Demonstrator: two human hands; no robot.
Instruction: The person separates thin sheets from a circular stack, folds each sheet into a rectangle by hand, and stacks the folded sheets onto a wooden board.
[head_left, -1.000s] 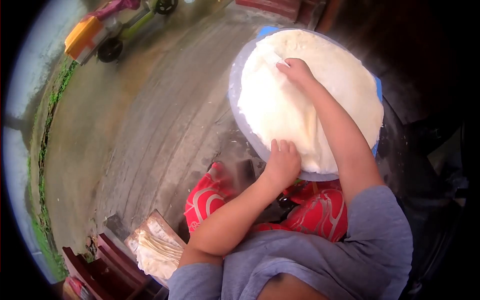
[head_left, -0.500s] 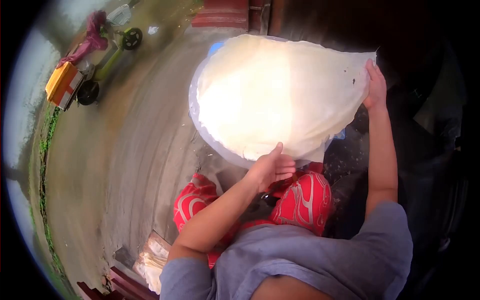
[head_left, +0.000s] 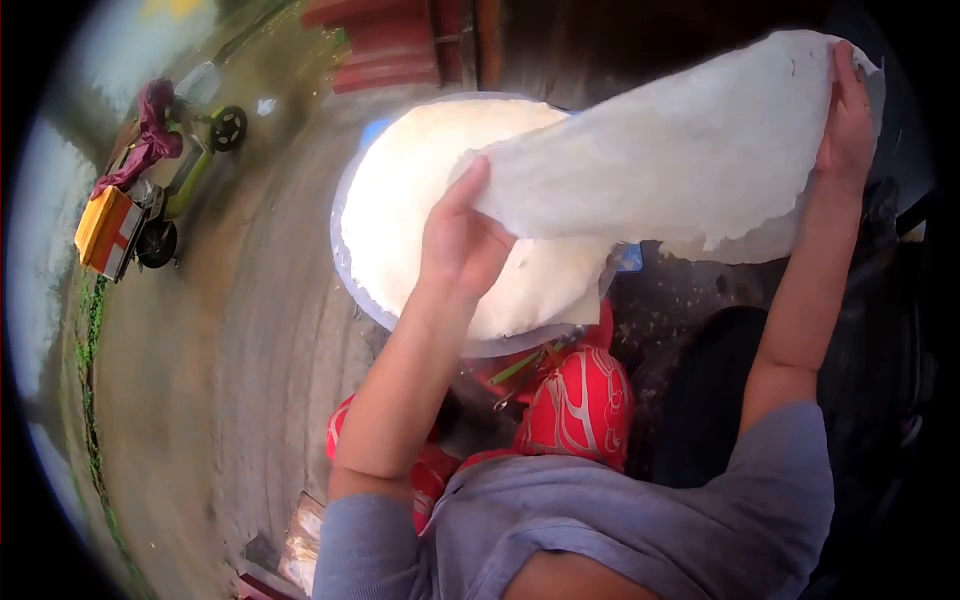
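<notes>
A thin, pale, limp sheet (head_left: 680,150) stretches between my hands, lifted off a round stack of similar cream sheets (head_left: 420,200) on a round board with a greyish rim (head_left: 350,275). My right hand (head_left: 848,125) grips the sheet's far right end, its fingers over the edge. My left hand (head_left: 462,235) is above the stack at the sheet's left end, thumb raised against it; part of its fingers is behind the sheet or turned away. Blue corners (head_left: 628,257) show beneath the round board.
A green scooter (head_left: 188,180) with an orange and white box (head_left: 108,230) stands at the upper left. Dark red steps (head_left: 385,45) are at the top. Folded sheets lie on a small board (head_left: 303,540) at the lower left. My red-clad knee (head_left: 580,405) is below the stack.
The sheet has come off the stack and swung to the right with my right hand. My left hand has risen from the stack's near edge to the sheet. The view has shifted right.
</notes>
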